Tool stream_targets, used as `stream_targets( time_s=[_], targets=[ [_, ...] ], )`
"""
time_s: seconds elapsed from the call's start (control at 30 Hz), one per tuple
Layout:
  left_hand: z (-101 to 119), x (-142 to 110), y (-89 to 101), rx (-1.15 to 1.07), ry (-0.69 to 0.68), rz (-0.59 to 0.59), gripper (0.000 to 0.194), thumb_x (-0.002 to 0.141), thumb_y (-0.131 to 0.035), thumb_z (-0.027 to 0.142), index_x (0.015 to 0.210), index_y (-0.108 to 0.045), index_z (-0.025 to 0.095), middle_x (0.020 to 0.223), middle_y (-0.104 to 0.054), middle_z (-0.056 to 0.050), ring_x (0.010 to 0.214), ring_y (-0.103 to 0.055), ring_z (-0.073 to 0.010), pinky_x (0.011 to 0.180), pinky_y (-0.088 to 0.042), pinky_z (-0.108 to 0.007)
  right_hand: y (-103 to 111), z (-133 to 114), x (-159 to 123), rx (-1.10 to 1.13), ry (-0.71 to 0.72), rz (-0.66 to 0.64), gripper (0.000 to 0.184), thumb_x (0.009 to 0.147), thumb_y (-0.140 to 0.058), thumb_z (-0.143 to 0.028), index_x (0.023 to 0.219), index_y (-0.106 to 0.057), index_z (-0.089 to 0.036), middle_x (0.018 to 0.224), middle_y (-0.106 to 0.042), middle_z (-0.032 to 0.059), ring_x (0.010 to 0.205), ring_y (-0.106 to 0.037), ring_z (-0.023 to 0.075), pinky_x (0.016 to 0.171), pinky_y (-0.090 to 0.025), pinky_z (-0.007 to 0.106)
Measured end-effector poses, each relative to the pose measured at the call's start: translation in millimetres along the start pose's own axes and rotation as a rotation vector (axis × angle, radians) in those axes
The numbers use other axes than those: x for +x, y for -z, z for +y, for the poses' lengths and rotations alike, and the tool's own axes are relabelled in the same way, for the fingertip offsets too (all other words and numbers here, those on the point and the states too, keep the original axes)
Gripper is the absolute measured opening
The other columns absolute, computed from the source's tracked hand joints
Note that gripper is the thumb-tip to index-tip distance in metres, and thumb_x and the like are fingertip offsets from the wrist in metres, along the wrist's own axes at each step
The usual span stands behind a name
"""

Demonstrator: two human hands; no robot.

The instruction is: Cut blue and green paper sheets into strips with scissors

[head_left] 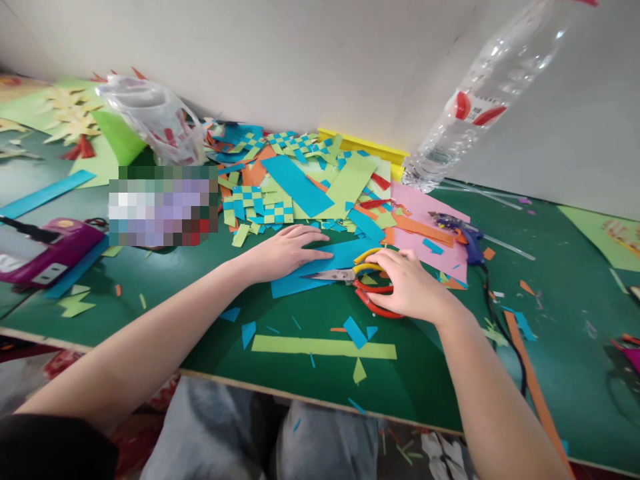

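My left hand [293, 252] lies flat with its fingers stretched over a blue paper strip [295, 285] on the green table. My right hand [407, 280] is closed around the handles of a pair of scissors [340, 275], one handle yellow and the other red. The scissors' blades point left and lie over the blue paper, close to my left fingertips. Nearer to me, a long light-green paper strip [325, 347] lies flat among small blue and green scraps. Behind my hands is a heap of woven blue-and-green paper pieces [277, 207].
A clear plastic bottle [480, 107] stands at the back right. A glue gun [470, 243] with a black cord rests on pink paper [453, 264]. At left are a plastic bag [155, 120] and a purple device [55, 250]. An orange strip [533, 380] lies at right.
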State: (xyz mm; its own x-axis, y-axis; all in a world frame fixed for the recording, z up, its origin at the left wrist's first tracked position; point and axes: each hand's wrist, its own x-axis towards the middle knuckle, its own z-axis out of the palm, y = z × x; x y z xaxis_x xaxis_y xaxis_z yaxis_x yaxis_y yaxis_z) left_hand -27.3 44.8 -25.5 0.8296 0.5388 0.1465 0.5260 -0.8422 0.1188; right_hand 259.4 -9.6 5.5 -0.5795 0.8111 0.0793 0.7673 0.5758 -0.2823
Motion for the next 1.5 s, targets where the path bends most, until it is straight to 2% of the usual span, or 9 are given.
stream_targets(
  time_s=[0.23,0.43,0.73,1.17,1.5],
  targets=[
    [-2.6,-1.2,-1.5,0.017,-0.004,-0.016,0.04,0.099,-0.038,0.022,0.134,-0.052,0.034,0.145,-0.042,-0.004,0.137,-0.031,-0.024,0.112,-0.031,-0.044,-1.3,6.4,0.3,0.012,-0.014,0.036,0.041,0.078,-0.066,-0.044,0.114,-0.057,-0.026,0.12,-0.063,0.006,0.111,-0.057,0.0286,0.094,-0.039,0.048],
    [-4.0,-1.8,-2.0,-0.003,0.009,-0.024,0.04,0.099,-0.038,0.024,0.135,-0.05,0.037,0.146,-0.041,-0.003,0.138,-0.03,-0.0241,0.112,-0.03,-0.045,-0.8,9.0,0.6,0.023,0.012,0.045,0.04,0.078,-0.067,-0.04,0.115,-0.057,-0.029,0.122,-0.063,0.0049,0.115,-0.056,0.0287,0.098,-0.036,0.049],
    [-3.6,-1.7,-2.0,-0.012,0.006,-0.02,0.042,0.099,-0.039,0.02,0.136,-0.05,0.036,0.146,-0.041,-0.004,0.138,-0.031,-0.025,0.112,-0.031,-0.045,-1.3,12.4,-0.1,0.001,0.008,0.048,0.04,0.08,-0.067,-0.035,0.117,-0.056,-0.027,0.125,-0.062,0.005,0.117,-0.055,0.028,0.1,-0.033,0.049],
    [0.1,-0.2,-4.0,-0.024,-0.004,0.005,0.04,0.099,-0.038,0.022,0.136,-0.051,0.032,0.146,-0.042,-0.005,0.137,-0.033,-0.0251,0.112,-0.03,-0.046,-1.7,-5.5,3.3,0.054,-0.006,0.052,0.03,0.083,-0.062,-0.04,0.108,-0.054,-0.025,0.12,-0.062,0.0055,0.108,-0.058,0.0261,0.093,-0.038,0.045],
    [0.6,0.7,-6.3,-0.071,0.013,0.021,0.039,0.099,-0.038,0.025,0.136,-0.05,0.031,0.146,-0.043,-0.004,0.136,-0.033,-0.0241,0.113,-0.029,-0.045,-3.7,-5.8,1.9,0.023,-0.024,0.03,0.029,0.083,-0.062,-0.041,0.106,-0.054,-0.025,0.121,-0.062,0.0039,0.104,-0.059,0.0247,0.094,-0.037,0.045]
  ],
)
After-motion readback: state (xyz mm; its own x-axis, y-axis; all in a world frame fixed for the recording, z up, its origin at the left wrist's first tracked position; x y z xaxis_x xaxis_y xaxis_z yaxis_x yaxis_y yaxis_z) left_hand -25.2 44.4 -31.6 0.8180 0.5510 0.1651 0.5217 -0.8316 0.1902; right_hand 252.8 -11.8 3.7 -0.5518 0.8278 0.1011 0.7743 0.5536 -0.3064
